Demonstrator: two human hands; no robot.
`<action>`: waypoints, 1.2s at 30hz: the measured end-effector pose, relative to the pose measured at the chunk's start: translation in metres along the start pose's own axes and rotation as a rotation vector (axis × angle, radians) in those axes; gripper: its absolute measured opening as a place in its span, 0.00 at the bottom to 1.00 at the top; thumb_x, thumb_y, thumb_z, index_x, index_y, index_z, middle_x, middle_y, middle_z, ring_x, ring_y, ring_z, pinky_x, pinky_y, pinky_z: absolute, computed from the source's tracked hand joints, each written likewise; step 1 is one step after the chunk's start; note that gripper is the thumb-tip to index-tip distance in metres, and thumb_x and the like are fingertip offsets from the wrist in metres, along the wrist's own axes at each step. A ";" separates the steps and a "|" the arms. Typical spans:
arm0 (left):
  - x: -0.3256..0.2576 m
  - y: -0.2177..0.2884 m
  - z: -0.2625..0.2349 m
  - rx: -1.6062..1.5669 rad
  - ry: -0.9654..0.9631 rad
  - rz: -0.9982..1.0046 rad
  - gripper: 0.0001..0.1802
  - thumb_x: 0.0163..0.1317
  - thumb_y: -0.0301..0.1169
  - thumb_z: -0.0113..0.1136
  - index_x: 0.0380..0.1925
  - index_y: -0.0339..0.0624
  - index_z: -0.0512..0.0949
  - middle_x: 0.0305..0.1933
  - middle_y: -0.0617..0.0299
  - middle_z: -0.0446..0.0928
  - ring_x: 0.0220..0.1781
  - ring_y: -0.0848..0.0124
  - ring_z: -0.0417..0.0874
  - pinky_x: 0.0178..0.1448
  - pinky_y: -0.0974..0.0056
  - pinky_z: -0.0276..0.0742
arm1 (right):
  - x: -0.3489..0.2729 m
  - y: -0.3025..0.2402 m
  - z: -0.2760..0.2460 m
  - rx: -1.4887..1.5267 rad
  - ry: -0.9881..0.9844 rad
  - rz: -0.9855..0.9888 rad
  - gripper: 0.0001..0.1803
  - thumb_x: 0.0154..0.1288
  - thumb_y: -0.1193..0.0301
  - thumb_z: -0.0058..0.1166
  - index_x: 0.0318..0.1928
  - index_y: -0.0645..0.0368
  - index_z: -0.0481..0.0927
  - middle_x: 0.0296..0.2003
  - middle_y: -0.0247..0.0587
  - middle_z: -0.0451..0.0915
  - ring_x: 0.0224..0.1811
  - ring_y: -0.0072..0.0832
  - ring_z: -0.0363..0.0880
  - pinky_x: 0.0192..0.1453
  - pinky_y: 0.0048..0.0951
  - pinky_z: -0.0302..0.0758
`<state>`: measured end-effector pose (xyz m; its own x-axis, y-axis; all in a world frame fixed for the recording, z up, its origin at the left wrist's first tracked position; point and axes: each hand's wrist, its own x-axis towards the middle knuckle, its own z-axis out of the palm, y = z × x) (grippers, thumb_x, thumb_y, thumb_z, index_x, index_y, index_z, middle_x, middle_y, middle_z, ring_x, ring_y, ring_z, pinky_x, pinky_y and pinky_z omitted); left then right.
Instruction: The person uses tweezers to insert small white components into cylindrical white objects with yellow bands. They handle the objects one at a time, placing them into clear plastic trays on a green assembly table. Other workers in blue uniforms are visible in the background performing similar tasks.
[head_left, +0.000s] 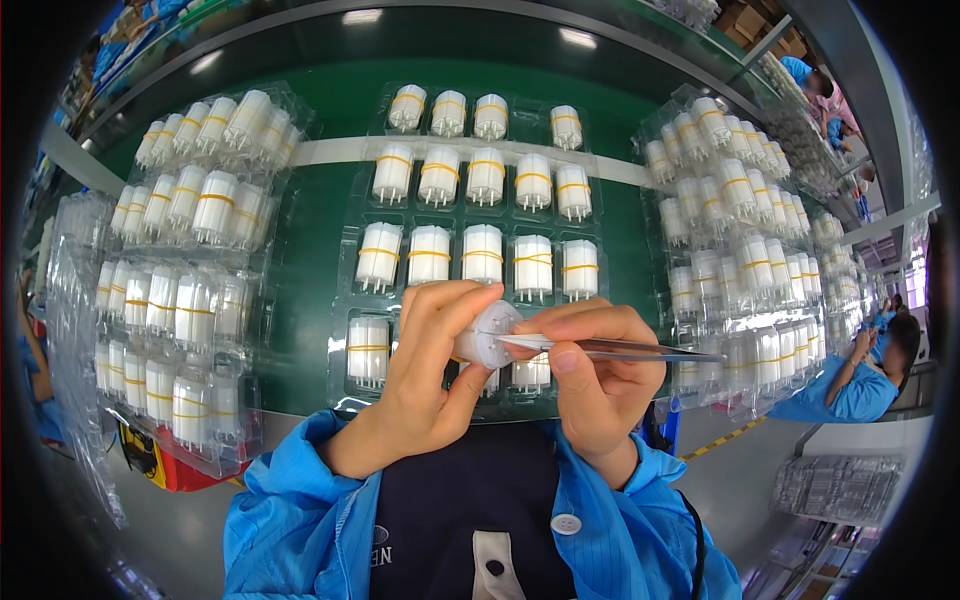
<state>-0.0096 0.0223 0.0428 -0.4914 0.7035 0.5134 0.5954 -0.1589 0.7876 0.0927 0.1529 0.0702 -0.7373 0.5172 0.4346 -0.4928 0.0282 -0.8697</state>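
My left hand (428, 352) grips a white cylinder (490, 340), its round end turned toward my right hand. In my right hand (608, 378) is a pair of metal tweezers (640, 350), lying almost level, with the tips at the cylinder's end face. Whether the tips pinch anything there is too small to tell. Beneath both hands lies a clear plastic tray (348, 290) with rows of white cylinders (482, 254), most with a yellow band around them and thin pins at one end. My hands hide part of the nearest row.
Stacked clear trays of similar banded cylinders stand at the left (160, 300) and right (755, 260) on the green work surface (305, 330). Empty-looking plastic trays (75, 300) are piled at the far left. A co-worker in blue (840, 385) sits at the right.
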 end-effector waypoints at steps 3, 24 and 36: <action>0.001 -0.001 -0.001 0.008 -0.004 0.020 0.31 0.53 0.15 0.59 0.59 0.28 0.67 0.56 0.46 0.68 0.56 0.58 0.71 0.58 0.62 0.70 | 0.000 0.001 -0.002 -0.001 -0.002 -0.006 0.07 0.60 0.82 0.59 0.40 0.71 0.79 0.37 0.53 0.83 0.41 0.33 0.83 0.46 0.29 0.79; 0.002 0.006 -0.009 -0.363 -0.161 -0.121 0.34 0.55 0.23 0.60 0.64 0.30 0.66 0.53 0.46 0.71 0.53 0.55 0.72 0.58 0.57 0.68 | 0.008 -0.011 -0.013 -0.134 -0.073 -0.065 0.09 0.52 0.82 0.63 0.37 0.67 0.82 0.34 0.51 0.84 0.35 0.35 0.84 0.39 0.29 0.79; -0.003 0.007 -0.010 -0.513 -0.192 -0.184 0.33 0.60 0.30 0.60 0.65 0.29 0.64 0.53 0.47 0.72 0.53 0.57 0.73 0.59 0.58 0.67 | 0.009 -0.014 -0.016 -0.217 -0.118 -0.065 0.08 0.53 0.82 0.63 0.36 0.67 0.82 0.34 0.53 0.84 0.36 0.35 0.85 0.40 0.29 0.80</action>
<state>-0.0101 0.0124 0.0499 -0.4053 0.8568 0.3188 0.1028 -0.3038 0.9472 0.1003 0.1705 0.0823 -0.7623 0.4050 0.5048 -0.4400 0.2477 -0.8632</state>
